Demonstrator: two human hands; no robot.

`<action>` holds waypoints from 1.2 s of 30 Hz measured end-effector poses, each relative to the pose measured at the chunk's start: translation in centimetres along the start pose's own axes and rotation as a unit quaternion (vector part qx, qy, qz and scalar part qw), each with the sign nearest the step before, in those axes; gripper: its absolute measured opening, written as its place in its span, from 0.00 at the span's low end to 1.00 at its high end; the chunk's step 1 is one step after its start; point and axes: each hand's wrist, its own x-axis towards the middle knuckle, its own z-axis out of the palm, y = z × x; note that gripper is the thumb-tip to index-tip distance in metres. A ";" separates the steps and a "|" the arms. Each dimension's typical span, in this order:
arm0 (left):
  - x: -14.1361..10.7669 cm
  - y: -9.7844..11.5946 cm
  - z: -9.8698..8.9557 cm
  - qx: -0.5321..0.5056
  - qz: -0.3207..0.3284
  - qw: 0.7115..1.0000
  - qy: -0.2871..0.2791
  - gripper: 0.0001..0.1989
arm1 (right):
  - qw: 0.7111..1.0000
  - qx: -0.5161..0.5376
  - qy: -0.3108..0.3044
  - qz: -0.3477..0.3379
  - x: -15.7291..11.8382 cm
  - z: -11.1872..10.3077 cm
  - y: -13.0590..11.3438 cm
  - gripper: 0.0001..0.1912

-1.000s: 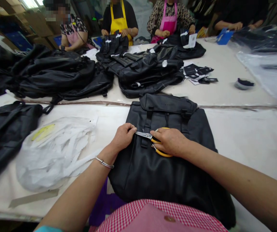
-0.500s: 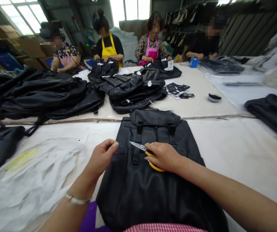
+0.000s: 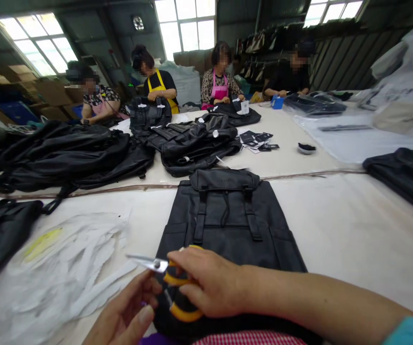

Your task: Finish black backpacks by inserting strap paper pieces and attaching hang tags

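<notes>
A black backpack (image 3: 228, 211) lies on the white table with its flap at the far end and two buckled straps down its front. Over its lower left part, my right hand (image 3: 209, 282) grips scissors (image 3: 158, 264) with orange and black handles, the blades pointing left. My left hand (image 3: 130, 306) is just below the blades at the backpack's left edge, fingers curled and apart, with nothing visible between them.
Clear plastic bags (image 3: 65, 268) lie to the left. Black bags (image 3: 69, 153) are piled across the table, near tags (image 3: 256, 140) and a small dish (image 3: 306, 148). Another black bag (image 3: 407, 175) is at right. Several people work along the far side.
Both hands have come down and nearer to me, my right hand also leftward with the scissors. My left fingers, pinched before, have spread. The view has tilted up slightly.
</notes>
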 end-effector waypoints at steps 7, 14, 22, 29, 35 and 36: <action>3.8 3.5 1.1 0.160 0.077 0.981 -0.075 0.16 | 0.987 0.045 0.130 0.087 -1.4 0.7 2.3 0.26; 17.0 7.6 4.5 0.287 0.235 0.924 0.090 0.18 | 0.875 0.301 0.311 0.215 -4.2 -2.1 8.2 0.25; 28.5 6.0 10.0 0.415 0.205 0.875 0.144 0.19 | 0.797 0.393 0.378 0.259 -4.9 -3.0 10.3 0.27; 29.9 2.0 9.2 0.264 0.098 0.944 0.174 0.19 | 0.784 0.410 0.383 0.266 -4.9 -3.1 10.6 0.28; 30.2 0.7 8.8 0.190 0.083 0.966 0.153 0.23 | 0.786 0.407 0.382 0.263 -4.8 -2.8 11.1 0.28; 30.2 0.7 8.9 0.184 0.082 0.968 0.151 0.23 | 0.787 0.406 0.382 0.264 -4.8 -2.8 11.2 0.28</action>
